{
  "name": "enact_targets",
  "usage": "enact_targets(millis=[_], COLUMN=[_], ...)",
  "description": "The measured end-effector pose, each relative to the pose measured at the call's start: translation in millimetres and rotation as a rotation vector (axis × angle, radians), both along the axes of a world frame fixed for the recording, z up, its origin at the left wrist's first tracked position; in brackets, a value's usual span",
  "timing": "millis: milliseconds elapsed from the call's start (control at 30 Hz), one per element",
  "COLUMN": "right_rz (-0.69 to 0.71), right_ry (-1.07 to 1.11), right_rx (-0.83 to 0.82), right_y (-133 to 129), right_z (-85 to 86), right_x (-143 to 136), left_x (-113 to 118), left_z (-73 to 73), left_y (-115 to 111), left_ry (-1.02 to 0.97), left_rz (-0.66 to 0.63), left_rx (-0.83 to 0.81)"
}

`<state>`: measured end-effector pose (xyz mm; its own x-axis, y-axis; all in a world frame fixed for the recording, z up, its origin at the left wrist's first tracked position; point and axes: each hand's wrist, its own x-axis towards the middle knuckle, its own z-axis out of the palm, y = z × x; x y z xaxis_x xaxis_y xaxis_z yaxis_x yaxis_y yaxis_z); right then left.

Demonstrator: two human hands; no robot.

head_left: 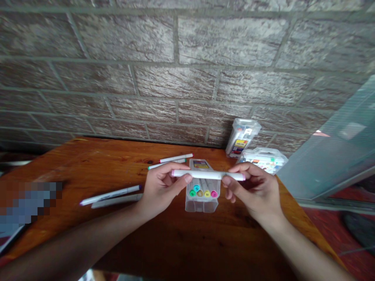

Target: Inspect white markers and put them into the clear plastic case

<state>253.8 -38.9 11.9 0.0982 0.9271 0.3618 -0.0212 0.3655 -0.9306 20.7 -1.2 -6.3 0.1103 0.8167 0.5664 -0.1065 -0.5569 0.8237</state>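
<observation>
A white marker with pink-purple ends is held level in front of me, above the table. My left hand pinches it near its left end between thumb and fingers. Near its right end, my right hand grips it the same way. Behind and below the marker, a clear plastic case lies on the table. Several markers sit in it, their round ends green, blue, brown, yellow and pink. The held marker hides part of the case.
Two markers with red and green ends lie behind my left hand. A purple-ended marker and a grey one lie further left. Two more clear cases, one upright and one wide, stand by the brick wall.
</observation>
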Motion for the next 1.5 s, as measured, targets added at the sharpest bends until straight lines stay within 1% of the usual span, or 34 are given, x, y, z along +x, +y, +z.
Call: enact_targets(millis=[233, 333, 600, 767, 967, 1233, 1500], right_rz=[0.054, 0.056, 0.062, 0.046, 0.065, 0.057, 0.041], right_ry=[0.016, 0.011, -0.006, 0.015, 0.016, -0.007, -0.019], right_rx=[0.068, 0.079, 0.054, -0.01, -0.002, -0.032, -0.03], right_y=[8, 9, 2, -2, -1, -2, -4], right_z=[-9.5, -10.7, -3.9, 0.8, 0.1, 3.9, 3.5], right_x=[6, 6, 1, -2, -1, 0, -2], left_x=[-3, -3, -1, -3, -4, -4, -2], left_z=[-0.1, 0.6, 5.1, 2.7, -0.3, 1.8, 3.6], left_y=[-2, -1, -1, -1, 0, -1, 0], left_ry=[0.013, 0.028, 0.036, 0.034, 0.033, 0.013, 0.057], left_rz=[-0.018, -0.007, 0.033, 0.037, 0.04, 0.022, 0.076], left_rx=[0.007, 0.027, 0.031, 0.02, 0.019, 0.007, 0.016])
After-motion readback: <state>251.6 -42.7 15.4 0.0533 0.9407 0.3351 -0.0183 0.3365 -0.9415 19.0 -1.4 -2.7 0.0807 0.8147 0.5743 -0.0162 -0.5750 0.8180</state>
